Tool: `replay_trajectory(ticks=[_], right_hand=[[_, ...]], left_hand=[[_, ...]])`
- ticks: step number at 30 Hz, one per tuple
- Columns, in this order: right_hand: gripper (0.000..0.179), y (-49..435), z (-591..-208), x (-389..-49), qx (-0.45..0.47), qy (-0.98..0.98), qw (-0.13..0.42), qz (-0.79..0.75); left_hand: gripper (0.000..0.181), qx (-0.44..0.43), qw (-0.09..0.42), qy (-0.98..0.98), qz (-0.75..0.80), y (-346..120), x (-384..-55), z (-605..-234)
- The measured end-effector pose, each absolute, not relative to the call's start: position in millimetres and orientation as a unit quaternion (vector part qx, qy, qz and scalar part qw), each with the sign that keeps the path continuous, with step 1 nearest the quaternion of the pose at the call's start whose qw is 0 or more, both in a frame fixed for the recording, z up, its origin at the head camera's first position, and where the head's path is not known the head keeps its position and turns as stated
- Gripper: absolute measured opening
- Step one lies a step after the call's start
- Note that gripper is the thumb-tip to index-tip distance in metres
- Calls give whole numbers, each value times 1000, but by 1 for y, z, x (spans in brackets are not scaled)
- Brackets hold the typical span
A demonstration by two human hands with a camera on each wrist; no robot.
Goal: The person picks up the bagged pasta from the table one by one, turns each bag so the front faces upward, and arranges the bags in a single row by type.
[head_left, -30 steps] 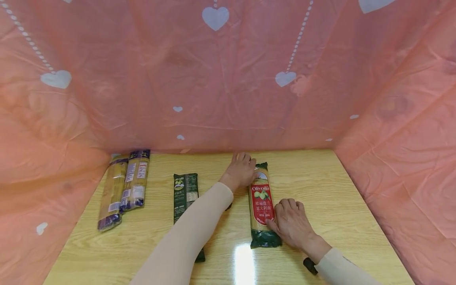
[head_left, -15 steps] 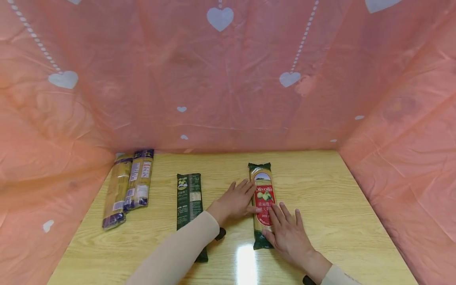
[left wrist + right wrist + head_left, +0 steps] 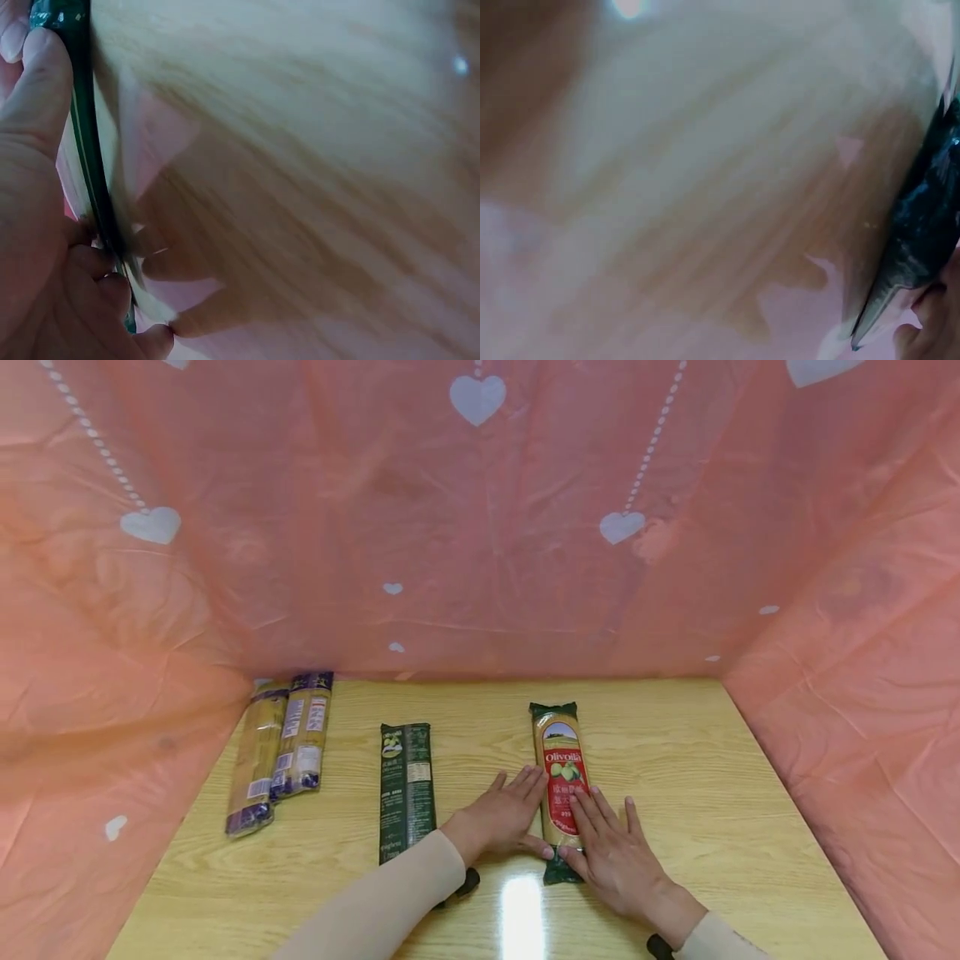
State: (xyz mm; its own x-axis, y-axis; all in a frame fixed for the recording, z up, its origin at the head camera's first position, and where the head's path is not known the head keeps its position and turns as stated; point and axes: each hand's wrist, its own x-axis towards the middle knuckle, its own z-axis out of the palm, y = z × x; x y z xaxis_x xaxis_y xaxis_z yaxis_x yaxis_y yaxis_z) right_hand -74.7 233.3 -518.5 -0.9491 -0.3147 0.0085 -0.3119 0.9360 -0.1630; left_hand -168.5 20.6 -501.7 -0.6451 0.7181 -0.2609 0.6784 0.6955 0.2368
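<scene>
A pack of spaghetti with a red Olivoilà label and dark green ends lies lengthwise on the wooden table, front up. Along its left side rests my left hand, fingers extended to its edge and thumb by the lower end. My right hand lies over its lower right part, fingers stretched forward onto the label. In the left wrist view, the left thumb touches the pack's green end. The right wrist view catches the dark green end with fingertips beside it.
To the left lies a dark green spaghetti pack, back up, its lower part hidden behind the left sleeve. Two purple-ended pasta packs lean together at the table's far left corner. A pink heart-print cloth walls the back and sides.
My left hand has come down from the pack's top end to its lower left side. My right hand's fingers have straightened and slid onto the label. The view has shifted slightly.
</scene>
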Motion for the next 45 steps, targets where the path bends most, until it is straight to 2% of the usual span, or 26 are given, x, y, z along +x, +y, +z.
replay_trajectory(ticks=[15, 25, 38, 45], right_hand=[[70, 279, -514, -82, -120, 989, -11, -90], [68, 309, -510, -82, -85, 993, -15, -82], [66, 317, -512, -82, -77, 993, -26, -80], [67, 317, -514, -80, -69, 995, -23, -71]], left_hand=[[115, 398, 138, 907, 7, 82, -182, -501], [114, 397, 111, 910, -49, 127, -179, -494], [113, 387, 108, 914, -61, 135, -180, -503], [105, 392, 112, 912, -49, 127, -183, -502]])
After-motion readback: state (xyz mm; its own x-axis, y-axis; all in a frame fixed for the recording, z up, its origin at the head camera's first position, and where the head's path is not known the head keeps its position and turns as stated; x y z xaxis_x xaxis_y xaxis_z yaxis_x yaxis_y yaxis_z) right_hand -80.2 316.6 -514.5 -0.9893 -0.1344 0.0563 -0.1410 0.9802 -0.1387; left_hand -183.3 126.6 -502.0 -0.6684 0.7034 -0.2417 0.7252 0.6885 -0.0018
